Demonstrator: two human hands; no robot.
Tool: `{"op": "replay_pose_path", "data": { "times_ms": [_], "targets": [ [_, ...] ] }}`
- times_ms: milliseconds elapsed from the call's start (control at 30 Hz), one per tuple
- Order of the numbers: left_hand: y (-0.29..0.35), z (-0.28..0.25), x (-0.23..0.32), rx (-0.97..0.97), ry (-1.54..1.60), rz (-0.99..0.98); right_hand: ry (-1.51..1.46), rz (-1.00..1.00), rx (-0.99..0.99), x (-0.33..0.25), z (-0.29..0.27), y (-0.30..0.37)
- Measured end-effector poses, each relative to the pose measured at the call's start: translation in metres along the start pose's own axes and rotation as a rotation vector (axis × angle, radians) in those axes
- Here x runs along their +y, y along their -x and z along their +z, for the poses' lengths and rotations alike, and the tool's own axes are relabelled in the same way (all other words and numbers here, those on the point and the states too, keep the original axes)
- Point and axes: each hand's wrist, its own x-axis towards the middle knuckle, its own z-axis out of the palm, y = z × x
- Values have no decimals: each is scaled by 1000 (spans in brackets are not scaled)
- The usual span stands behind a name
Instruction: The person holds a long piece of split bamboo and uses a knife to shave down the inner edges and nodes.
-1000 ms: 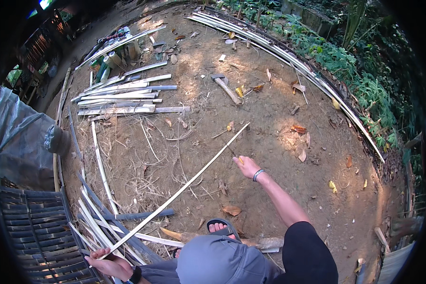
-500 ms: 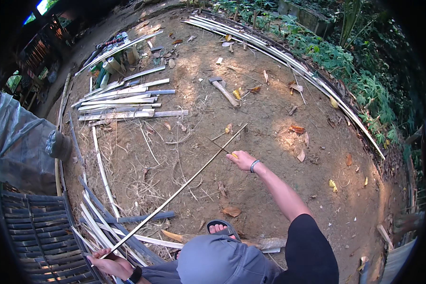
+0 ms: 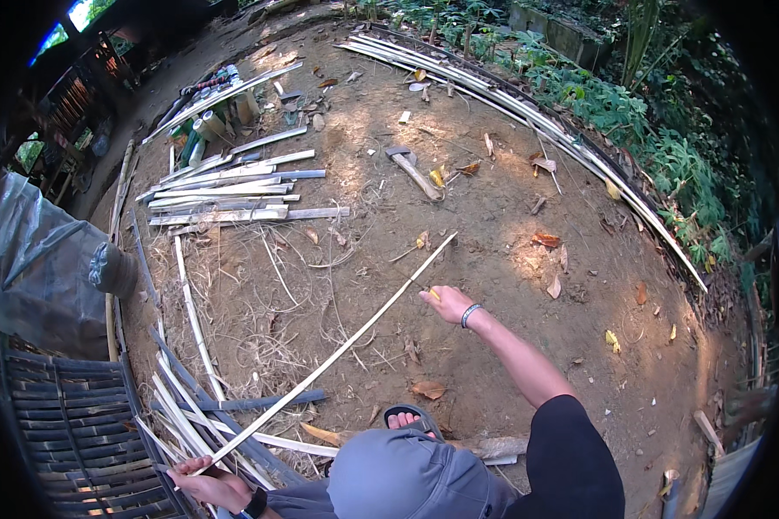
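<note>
A long, pale bamboo strip [image 3: 337, 353] slants across the view from lower left to upper right. My left hand [image 3: 212, 486], with a dark watch on its wrist, grips the strip's near end. Closed around the yellow handle of a knife, my right hand [image 3: 450, 305] is to the right of the strip's far part. The knife's thin dark blade [image 3: 417, 281] points toward the strip. Whether blade and strip touch I cannot tell.
A hatchet [image 3: 414, 171] lies on the dirt ahead. Split bamboo pieces [image 3: 225, 190] are piled at the far left, and long strips [image 3: 528, 111] along the right edge. Nearer left are a slatted bamboo rack [image 3: 78, 432] and a plastic-covered bundle [image 3: 43, 259]. Fibre shavings [image 3: 277, 285] litter the ground.
The strip has turned and shows a wider pale face. The blade, which crossed the strip before, now shows only on its right side. Both hands keep their hold.
</note>
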Motion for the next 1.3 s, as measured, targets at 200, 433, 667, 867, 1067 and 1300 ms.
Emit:
{"op": "replay_pose_path", "data": {
  "times_ms": [200, 433, 667, 867, 1067, 1300],
  "targets": [
    [-4, -1, -6, -12, -73, 7, -63, -18, -128, -1, -21, -12],
    [-5, -3, -5, -69, 16, -39, -13, -111, -116, -18, -8, 3],
    [2, 3, 1, -20, -8, 11, 55, -54, -187, -78, 0, 46],
    [8, 6, 7, -68, 49, -8, -14, -202, -140, -111, 26, 100],
    [6, 3, 3, -127, 90, -9, -41, 51, 115, -27, 13, 36],
    [-1, -1, -1, -111, 92, -10, -84, 113, 51, -22, 5, 26]
  ]
}}
